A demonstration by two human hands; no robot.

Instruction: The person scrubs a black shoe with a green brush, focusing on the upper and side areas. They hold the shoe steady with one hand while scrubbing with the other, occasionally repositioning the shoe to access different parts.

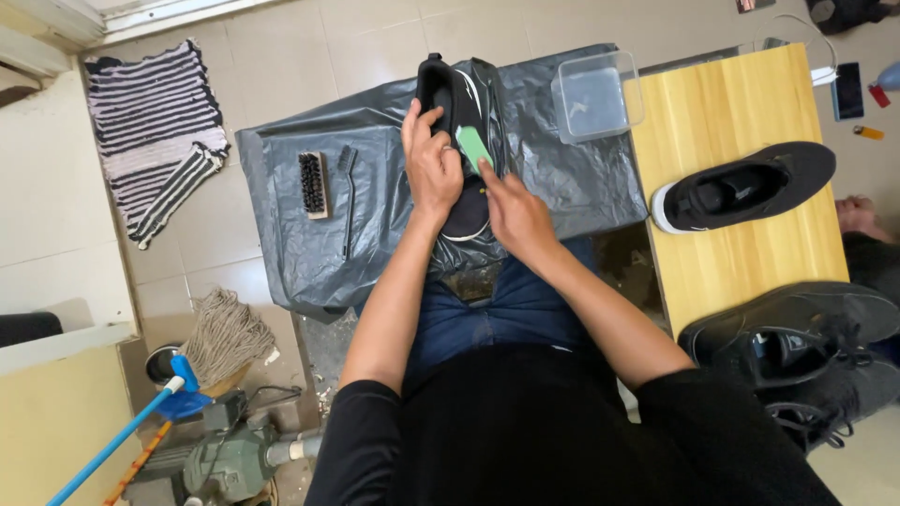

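1. The left hand (432, 164) grips a black shoe (461, 112), fingers wrapped over its collar, thumb on the near side, holding it steady above the lap.
2. The right hand (514, 208) pinches a small green pad (473, 145), fingers narrow around its lower end, and presses it against the shoe's side.
3. The shoe sits heel away from the person, its white-edged sole showing just below the left wrist, over a grey plastic sheet (375, 187) spread on the floor and across the knees.
4. On that sheet, left of the hands, lies a wooden brush (312, 184) with dark bristles up, and just beside it a slim dark brush (349, 201).
5. A clear plastic tub (594, 96) rests on the sheet's far right corner, next to a low wooden table (741, 253).
6. A second black shoe with a white sole (741, 189) lies on its side on the table, well apart from the hands.
7. A pair of black lace-up shoes (797, 356) sits at the table's near end.
8. A striped rug (155, 131) lies far left on the tiles; a mop (220, 337) with a blue handle rests near left.
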